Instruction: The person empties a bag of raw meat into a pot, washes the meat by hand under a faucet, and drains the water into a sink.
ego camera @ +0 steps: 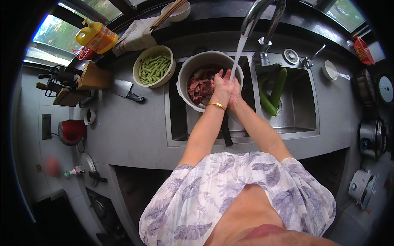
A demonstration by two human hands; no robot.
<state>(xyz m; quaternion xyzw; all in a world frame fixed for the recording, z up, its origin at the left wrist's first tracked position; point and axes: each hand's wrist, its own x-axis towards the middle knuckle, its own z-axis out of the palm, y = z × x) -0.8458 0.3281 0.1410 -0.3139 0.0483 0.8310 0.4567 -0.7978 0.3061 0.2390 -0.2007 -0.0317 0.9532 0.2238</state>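
Water runs from the chrome faucet (247, 24) onto my two hands, held together above a large metal pot (182, 83) standing in the left sink basin. My left hand (221, 86), with a gold bangle at its wrist, is palm up with fingers apart; it lies at the left in the picture. Against it rests my right hand (235, 92), also wet and cupped, partly covered by the other. No object shows in either palm. Pieces of raw red meat (198, 89) lie in the pot under and beside the hands. A black strap or handle (226, 132) hangs over the sink's front edge.
Green gourds (277, 89) lie in the right basin. Left of the pot are a bowl (136, 73) of cut green beans, a cleaver (123, 87) and a knife block (92, 77). A white ladle (331, 70) rests at the right. A yellow detergent bottle (98, 37) stands behind.
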